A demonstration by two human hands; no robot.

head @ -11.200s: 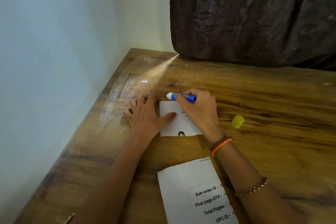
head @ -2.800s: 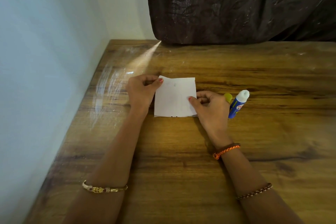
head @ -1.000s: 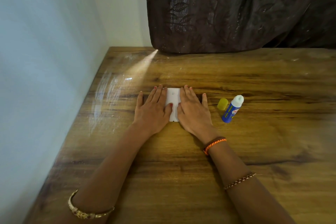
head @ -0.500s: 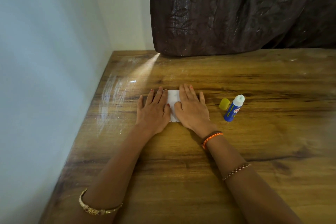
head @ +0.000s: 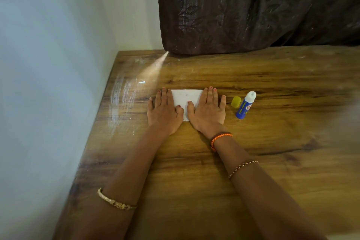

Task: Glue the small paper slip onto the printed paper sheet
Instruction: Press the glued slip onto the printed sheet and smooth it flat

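Note:
A white paper (head: 186,97) lies blank side up on the wooden table (head: 272,142). My left hand (head: 164,111) is pressed flat on its left part, fingers stretched out. My right hand (head: 208,111) is pressed flat on its right part in the same way. Both palms hide most of the sheet; only a strip between the hands and its far edge shows. I cannot tell the slip from the printed sheet here. Neither hand grips anything.
A blue glue stick (head: 245,105) with a white tip lies uncapped just right of my right hand, its yellow cap (head: 236,101) beside it. A pale wall (head: 48,84) borders the table on the left and a dark curtain (head: 253,6) hangs at the back.
My two flat hands have slid apart sideways over the paper, showing more white between them. Earlier the glue stick was put down and the paper turned blank side up.

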